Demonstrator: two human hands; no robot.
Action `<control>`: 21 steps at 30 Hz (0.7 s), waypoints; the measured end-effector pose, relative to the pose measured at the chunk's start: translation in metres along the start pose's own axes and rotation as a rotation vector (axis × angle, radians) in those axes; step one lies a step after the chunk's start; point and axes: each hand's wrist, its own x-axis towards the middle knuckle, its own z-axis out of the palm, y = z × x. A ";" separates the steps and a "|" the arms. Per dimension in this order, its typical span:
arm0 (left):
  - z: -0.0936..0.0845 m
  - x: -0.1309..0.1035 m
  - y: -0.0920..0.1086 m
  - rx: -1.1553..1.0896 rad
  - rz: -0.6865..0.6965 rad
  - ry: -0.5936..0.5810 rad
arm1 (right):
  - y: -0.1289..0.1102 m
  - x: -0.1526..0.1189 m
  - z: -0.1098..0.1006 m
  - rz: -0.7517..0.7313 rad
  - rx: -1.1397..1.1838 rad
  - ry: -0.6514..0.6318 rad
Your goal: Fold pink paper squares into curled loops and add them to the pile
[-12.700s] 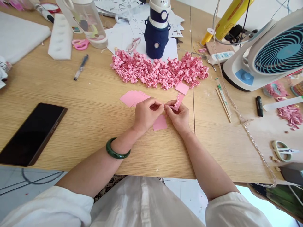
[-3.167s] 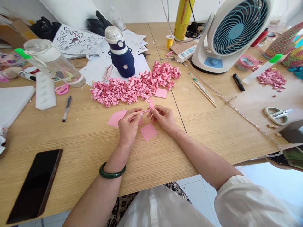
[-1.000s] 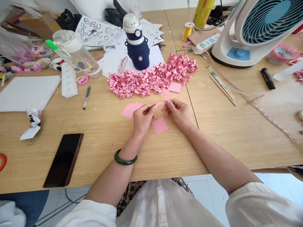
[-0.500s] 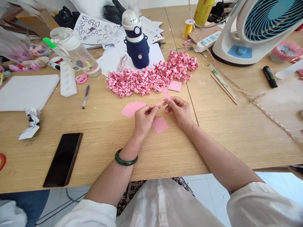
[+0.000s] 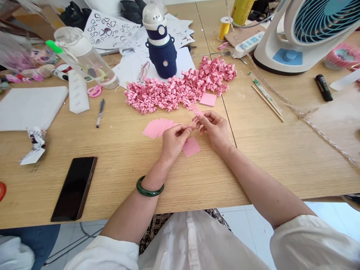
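My left hand (image 5: 174,141) pinches one end of a thin pink paper strip (image 5: 195,109) between thumb and fingers. My right hand (image 5: 215,129) closes its fingertips on the same strip, close to the left fingertips. The strip's upper part shows above my hands, and the rest is partly hidden by the fingers. Just below the hands lies a square pink paper sheet (image 5: 191,147). To the left, a fanned stack of pink sheets (image 5: 157,128) rests on the table. Beyond the hands spreads a long pile of curled pink paper pieces (image 5: 168,93), with another pink square (image 5: 208,99) at its front edge.
A navy bottle (image 5: 161,56) stands behind the pile, and a clear water bottle (image 5: 87,56) is farther left. A black phone (image 5: 74,189) lies front left. On the right are wooden chopsticks (image 5: 267,103), a black marker (image 5: 324,88) and a white fan (image 5: 281,48).
Both hands have shifted slightly to the right with the paper strip, and its upper part has tilted to the left. The view has also moved a little.
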 end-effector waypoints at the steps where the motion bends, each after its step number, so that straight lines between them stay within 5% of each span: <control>1: 0.000 -0.001 0.000 0.004 0.001 -0.014 | 0.000 0.000 0.000 0.001 0.004 0.003; 21: -0.003 0.000 -0.004 -0.015 0.071 0.048 | 0.004 0.001 0.000 0.019 -0.030 -0.021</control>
